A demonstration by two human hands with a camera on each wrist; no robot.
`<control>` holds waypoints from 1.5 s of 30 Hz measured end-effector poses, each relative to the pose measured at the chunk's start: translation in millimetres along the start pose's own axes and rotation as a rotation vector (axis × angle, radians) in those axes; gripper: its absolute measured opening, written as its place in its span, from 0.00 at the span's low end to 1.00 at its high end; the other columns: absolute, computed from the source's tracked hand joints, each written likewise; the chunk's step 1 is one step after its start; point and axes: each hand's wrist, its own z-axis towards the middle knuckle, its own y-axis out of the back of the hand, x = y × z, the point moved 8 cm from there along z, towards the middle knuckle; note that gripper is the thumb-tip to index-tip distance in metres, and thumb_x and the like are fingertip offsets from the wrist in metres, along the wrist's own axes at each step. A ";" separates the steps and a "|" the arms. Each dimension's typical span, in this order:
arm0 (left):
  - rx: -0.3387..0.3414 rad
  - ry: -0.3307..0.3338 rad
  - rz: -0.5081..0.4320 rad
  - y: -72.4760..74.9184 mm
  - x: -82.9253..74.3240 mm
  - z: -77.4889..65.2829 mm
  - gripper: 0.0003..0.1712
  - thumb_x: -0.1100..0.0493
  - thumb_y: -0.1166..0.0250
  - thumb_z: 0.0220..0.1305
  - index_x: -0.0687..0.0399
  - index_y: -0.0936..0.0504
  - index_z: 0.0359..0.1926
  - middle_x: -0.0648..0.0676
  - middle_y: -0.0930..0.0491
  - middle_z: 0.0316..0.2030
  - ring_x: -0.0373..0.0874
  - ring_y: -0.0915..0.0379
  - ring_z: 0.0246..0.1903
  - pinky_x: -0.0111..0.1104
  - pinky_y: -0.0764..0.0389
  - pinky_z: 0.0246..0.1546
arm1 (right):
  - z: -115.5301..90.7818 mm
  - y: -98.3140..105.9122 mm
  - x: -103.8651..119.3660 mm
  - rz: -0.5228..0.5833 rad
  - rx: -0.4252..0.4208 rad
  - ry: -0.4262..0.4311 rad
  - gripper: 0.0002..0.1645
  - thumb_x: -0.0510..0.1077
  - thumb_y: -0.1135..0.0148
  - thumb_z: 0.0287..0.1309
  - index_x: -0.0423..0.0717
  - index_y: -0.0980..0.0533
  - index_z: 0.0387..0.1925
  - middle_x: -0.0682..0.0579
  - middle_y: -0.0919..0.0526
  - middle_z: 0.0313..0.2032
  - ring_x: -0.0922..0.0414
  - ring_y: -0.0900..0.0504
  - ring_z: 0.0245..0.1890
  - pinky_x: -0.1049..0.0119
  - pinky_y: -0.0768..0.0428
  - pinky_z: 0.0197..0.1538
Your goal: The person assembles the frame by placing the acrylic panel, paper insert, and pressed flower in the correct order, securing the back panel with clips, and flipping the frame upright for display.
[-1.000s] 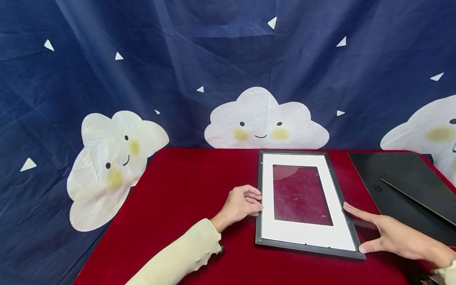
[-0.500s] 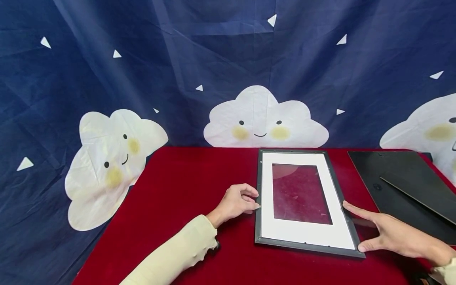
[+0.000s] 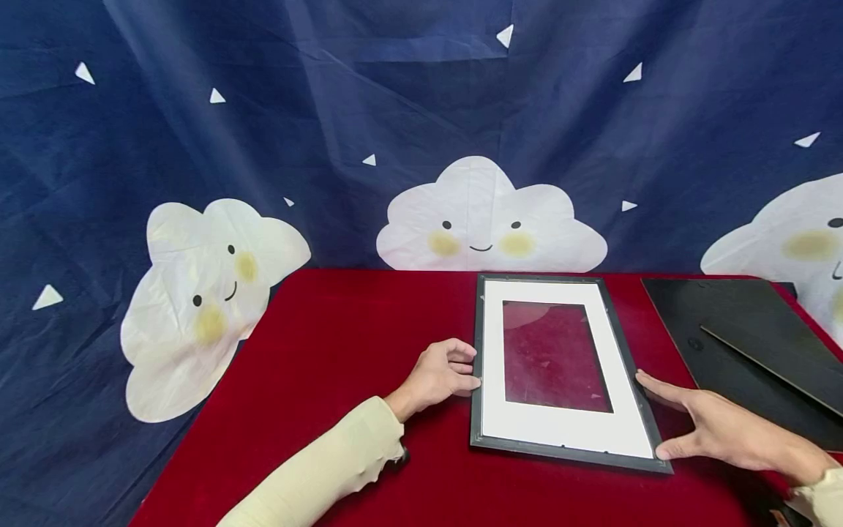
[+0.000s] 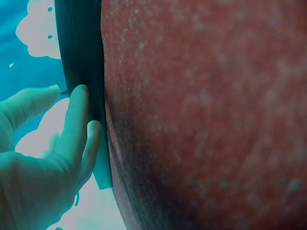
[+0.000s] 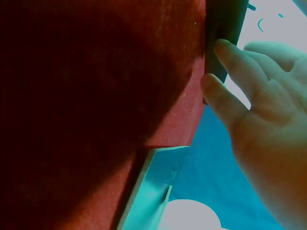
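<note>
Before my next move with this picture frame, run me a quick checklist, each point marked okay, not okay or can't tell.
1. Frame flat on the red cloth: ok.
2. Left hand touching its left edge: ok.
3. Right hand touching its right edge: ok.
4. White mat within the border: ok.
5. Black backing board fitted: not ok; it lies apart, to the right.
6. Clear pane free of smudges: cannot tell; reflections cross it.
</note>
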 end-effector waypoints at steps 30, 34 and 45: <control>-0.092 0.012 -0.050 69.7 17.1 -21.8 0.24 0.78 0.30 0.51 0.71 0.24 0.51 0.64 0.17 0.43 0.50 0.17 0.41 0.46 0.12 0.34 | 52.6 -26.3 65.4 -0.089 0.038 0.019 0.66 0.66 0.24 0.44 0.26 0.39 0.69 0.31 0.34 0.68 0.36 0.31 0.65 0.67 0.24 0.62; -0.107 0.025 -0.038 76.2 19.6 -24.6 0.24 0.78 0.29 0.51 0.71 0.24 0.51 0.64 0.17 0.44 0.51 0.17 0.42 0.45 0.12 0.34 | 57.5 -30.7 71.8 -0.075 0.041 0.020 0.65 0.65 0.24 0.44 0.25 0.40 0.69 0.30 0.35 0.68 0.36 0.31 0.65 0.52 0.24 0.62; -0.072 0.014 0.004 81.3 21.9 -27.7 0.22 0.77 0.29 0.52 0.72 0.21 0.50 0.66 0.16 0.44 0.50 0.16 0.41 0.45 0.12 0.36 | 60.9 -32.4 77.2 -0.097 0.024 0.034 0.65 0.66 0.24 0.45 0.24 0.39 0.69 0.30 0.34 0.68 0.37 0.31 0.65 0.45 0.26 0.61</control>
